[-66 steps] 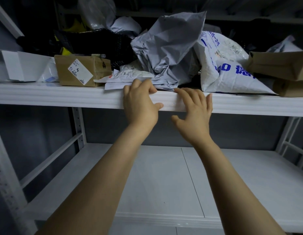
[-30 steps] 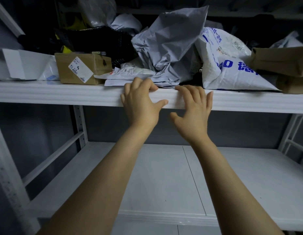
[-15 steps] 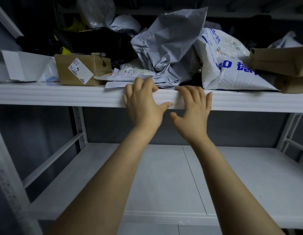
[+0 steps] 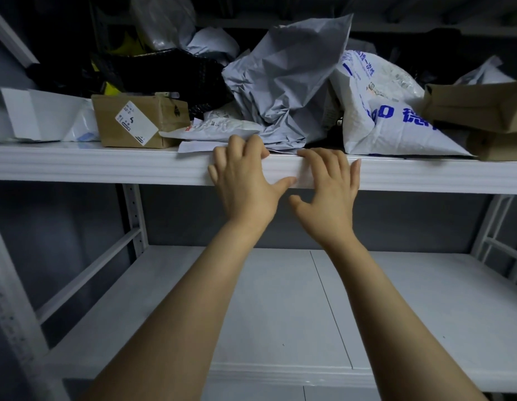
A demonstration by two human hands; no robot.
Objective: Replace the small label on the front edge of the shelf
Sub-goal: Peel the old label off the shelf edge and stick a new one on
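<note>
Label [image 4: 301,173]: reads as a faint pale patch on the front edge of the shelf [image 4: 107,166], in the gap between the two hands. Outline is low contrast, so I can't tell its exact borders or any print.

Left hand [image 4: 245,186]: fingers hooked over the top lip of the front edge, so the grip is clamped on the shelf. Thumb stretched right along the lower part of the edge, tip touching the patch area.

Right hand [image 4: 326,195]: fingers straight and spread, lying flat on the front edge, tips at the top lip. Grip apart, holding nothing. Thumb sticks out left, below the edge, near the left thumb but not touching.

On the shelf, left to right:
- white box [image 4: 26,114] at far left
- cardboard box [image 4: 138,123] with a white sticker, tilted
- loose paper sheet [image 4: 199,146] at the lip, just beside the left fingers
- black bag [image 4: 164,70] behind the cardboard box
- crumpled grey mailer [image 4: 286,76], directly behind both hands
- white bag with blue print [image 4: 390,123], leaning on the mailer
- stacked brown cartons [image 4: 477,108] at far right

Lower shelf [image 4: 280,299] under the forearms, seam running front to back. Perforated upright post [image 4: 133,215] at the left rear.
</note>
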